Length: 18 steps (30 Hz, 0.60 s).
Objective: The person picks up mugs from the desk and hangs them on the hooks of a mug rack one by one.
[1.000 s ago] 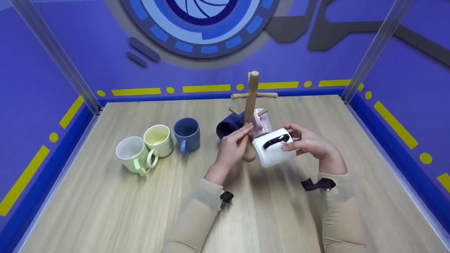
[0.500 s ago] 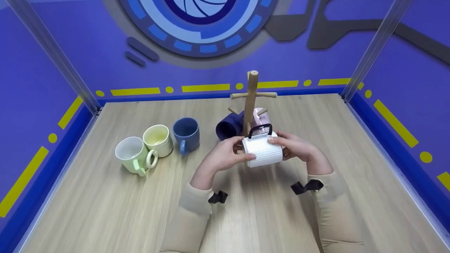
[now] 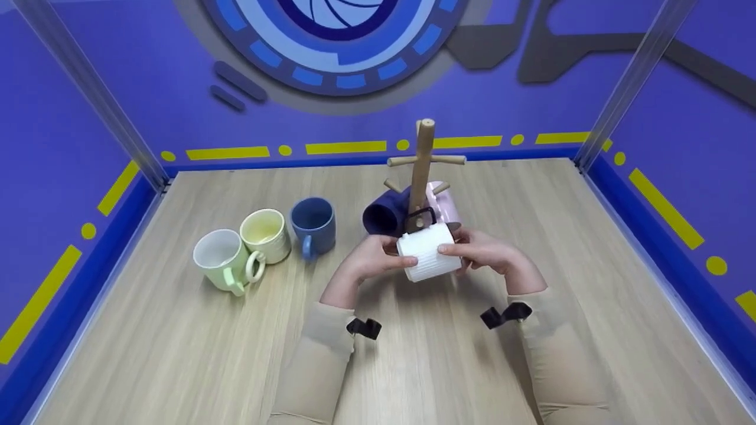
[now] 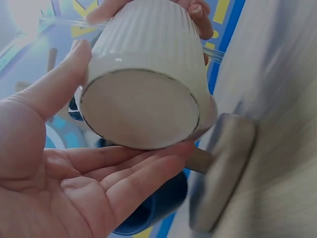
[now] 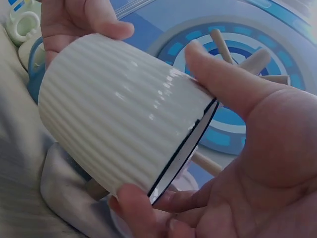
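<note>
Both hands hold a white ribbed mug (image 3: pixel 428 252) on its side, close in front of a wooden mug tree (image 3: pixel 421 171). My left hand (image 3: pixel 371 260) grips the base end, thumb above and fingers below; the flat bottom (image 4: pixel 141 109) shows in the left wrist view. My right hand (image 3: pixel 487 251) grips the rim end, and the right wrist view shows the mug's dark rim (image 5: pixel 185 148). Its black handle (image 3: pixel 434 213) points toward the tree, overlapping a low peg in the head view. A dark blue mug (image 3: pixel 378 218) and a pink mug (image 3: pixel 449 206) hang low on the tree.
On the table's left side stand a light green mug (image 3: pixel 230 273), a pale yellow mug (image 3: pixel 276 243) and a blue mug (image 3: pixel 323 236). Bare upper pegs (image 3: pixel 450 159) stick out from the tree. A printed purple wall (image 3: pixel 331 127) closes off the back.
My left hand has left the tree's post and taken hold of the mug's base end. The mug has moved left and turned, its handle swinging toward the tree; my right hand moved with it.
</note>
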Each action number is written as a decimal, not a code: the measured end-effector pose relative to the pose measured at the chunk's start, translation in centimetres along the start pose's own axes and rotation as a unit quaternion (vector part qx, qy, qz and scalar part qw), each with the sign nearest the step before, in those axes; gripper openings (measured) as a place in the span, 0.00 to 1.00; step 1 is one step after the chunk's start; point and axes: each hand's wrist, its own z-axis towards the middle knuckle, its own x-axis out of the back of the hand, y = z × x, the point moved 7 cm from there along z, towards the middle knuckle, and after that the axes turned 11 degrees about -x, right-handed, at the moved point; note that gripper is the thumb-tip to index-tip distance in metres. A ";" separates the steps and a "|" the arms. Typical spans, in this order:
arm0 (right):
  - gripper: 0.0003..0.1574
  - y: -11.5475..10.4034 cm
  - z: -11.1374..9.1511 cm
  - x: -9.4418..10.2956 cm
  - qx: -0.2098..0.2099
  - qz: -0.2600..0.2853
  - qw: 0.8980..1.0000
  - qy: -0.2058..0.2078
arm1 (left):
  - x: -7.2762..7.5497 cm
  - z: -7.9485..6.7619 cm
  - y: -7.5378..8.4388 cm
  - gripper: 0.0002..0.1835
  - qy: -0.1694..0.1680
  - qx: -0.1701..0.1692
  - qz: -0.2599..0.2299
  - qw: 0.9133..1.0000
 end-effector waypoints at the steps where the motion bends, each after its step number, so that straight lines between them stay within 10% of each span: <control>1: 0.41 0.1 0.2 0.0 -0.004 -0.002 1.000 0.006 | -0.2 0.1 -0.3 0.23 0.000 0.004 -0.018 1.000; 18: 0.36 0.4 2.0 -0.5 -0.025 0.004 0.997 0.070 | -0.1 0.6 -3.0 0.20 0.031 0.065 -0.118 0.990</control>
